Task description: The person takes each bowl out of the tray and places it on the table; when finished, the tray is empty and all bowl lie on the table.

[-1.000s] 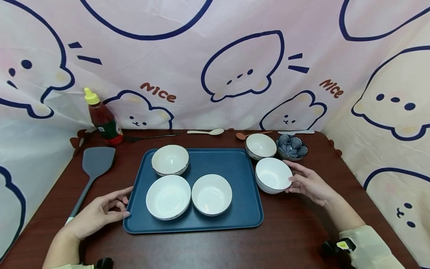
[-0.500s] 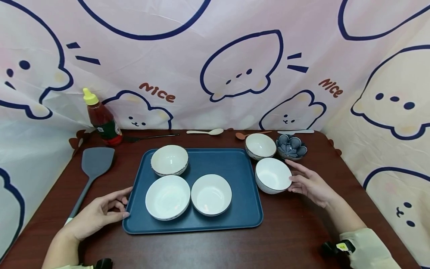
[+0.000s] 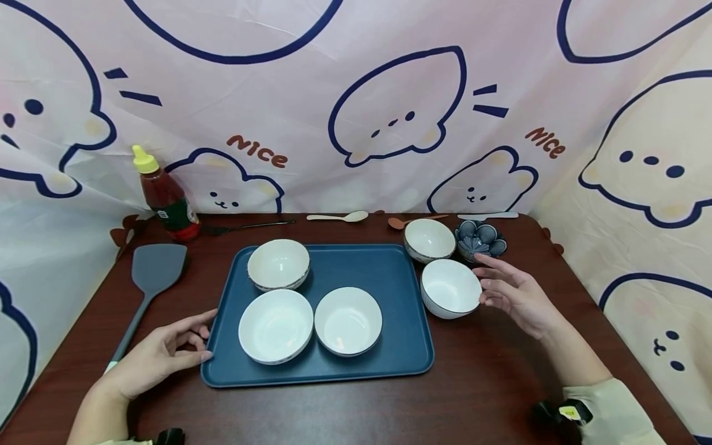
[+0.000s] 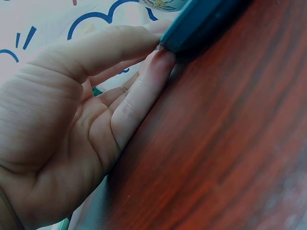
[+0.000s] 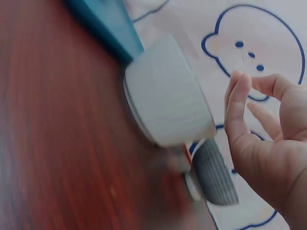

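Note:
My left hand is at the left rim of a blue tray, its thumb and a finger meeting the rim in the left wrist view. Three white bowls stand on the tray: a back one, a front left one and a front right one. Just off the tray's right edge sits another white bowl. Beside it hovers my right hand, fingers loosely bent and holding nothing. In the right wrist view a gap separates the fingers from this bowl's outer wall.
Behind that bowl stand a white bowl and a dark patterned bowl. A spatula and a red sauce bottle are at the left. A fork, spoons and a knife line the back.
My right hand has let go of the bowl at the tray's right side, and its fingers have lifted slightly away. The left hand stays at the tray rim. The view has shifted a little.

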Available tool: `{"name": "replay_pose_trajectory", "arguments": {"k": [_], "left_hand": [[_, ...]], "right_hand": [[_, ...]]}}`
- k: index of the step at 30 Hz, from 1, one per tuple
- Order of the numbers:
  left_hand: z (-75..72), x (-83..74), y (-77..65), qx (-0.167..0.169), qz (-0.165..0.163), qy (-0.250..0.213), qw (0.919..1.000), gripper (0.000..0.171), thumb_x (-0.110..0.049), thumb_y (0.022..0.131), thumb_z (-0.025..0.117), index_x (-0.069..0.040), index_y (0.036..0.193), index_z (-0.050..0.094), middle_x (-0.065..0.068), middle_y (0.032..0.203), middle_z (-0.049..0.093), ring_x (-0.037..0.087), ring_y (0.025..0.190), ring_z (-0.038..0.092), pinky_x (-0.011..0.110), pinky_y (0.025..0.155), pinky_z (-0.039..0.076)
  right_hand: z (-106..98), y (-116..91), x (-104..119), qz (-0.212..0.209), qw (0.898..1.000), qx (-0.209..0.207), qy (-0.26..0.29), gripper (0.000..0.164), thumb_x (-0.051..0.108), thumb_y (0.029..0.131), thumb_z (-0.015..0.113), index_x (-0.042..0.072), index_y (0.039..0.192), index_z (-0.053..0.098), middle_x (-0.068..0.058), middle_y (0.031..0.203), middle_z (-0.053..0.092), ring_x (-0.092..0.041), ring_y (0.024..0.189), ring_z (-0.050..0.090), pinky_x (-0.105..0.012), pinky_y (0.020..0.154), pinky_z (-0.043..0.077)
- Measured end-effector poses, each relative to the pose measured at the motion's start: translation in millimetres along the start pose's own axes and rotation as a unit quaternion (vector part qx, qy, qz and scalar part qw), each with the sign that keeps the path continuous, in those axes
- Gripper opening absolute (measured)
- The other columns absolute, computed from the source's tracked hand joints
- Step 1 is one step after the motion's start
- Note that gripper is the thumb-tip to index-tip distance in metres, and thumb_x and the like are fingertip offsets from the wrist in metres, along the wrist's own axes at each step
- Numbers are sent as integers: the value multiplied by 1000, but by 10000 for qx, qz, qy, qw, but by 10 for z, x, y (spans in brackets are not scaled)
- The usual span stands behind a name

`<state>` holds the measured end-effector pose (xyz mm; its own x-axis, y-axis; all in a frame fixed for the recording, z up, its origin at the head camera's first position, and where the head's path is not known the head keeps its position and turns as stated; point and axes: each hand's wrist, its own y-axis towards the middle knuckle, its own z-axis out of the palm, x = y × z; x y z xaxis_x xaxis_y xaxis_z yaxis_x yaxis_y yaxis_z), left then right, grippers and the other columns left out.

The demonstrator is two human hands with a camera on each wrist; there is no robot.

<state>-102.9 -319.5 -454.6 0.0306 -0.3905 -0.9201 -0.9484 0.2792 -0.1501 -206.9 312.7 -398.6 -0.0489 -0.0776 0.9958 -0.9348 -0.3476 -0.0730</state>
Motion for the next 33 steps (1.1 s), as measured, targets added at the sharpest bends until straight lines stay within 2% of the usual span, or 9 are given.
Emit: {"name": "replay_pose_trajectory", "arguments": {"k": [9,16,20,27,33], "left_hand": [[6,-14,-2,9,-14,-16,10000,75,-12,91,73,0,153,33,17,112,53,13,91,61,24,74,56],[3,-23,-3,7,-52,-53,10000,75,-12,91,73,0,153,33,19,113,52,13,91,61,24,74,56],[-2,-16,-6,0,-55,-72,10000,75,-12,91,72,0,153,32,19,113,52,13,91,61,24,73,56],[-1,0,-7,24,-6,-111,9999,74,-12,91,72,0,153,33,17,113,53,13,91,62,24,74,56],[2,0,-10,25,21,-112,9999,74,-12,91,72,0,153,33,17,113,53,13,91,62,24,74,56]], "right_hand": [[359,142,123,237,9984,400,-321,55,13,102,58,9,153,38,-23,141,46,-15,81,70,-28,79,59],[705,222,224,522,9945,797,-434,53,17,101,58,9,151,41,-27,143,46,-18,81,70,-32,79,59],[918,276,278,661,9902,1159,-410,54,17,101,59,9,152,41,-31,145,42,-20,82,72,-33,79,60],[1236,316,284,715,9835,1642,-242,58,15,99,61,7,153,39,-28,144,45,-21,85,73,-33,80,60],[1456,339,219,946,9800,1751,31,61,13,97,63,11,153,39,-21,146,44,-22,88,73,-32,81,59]]}}
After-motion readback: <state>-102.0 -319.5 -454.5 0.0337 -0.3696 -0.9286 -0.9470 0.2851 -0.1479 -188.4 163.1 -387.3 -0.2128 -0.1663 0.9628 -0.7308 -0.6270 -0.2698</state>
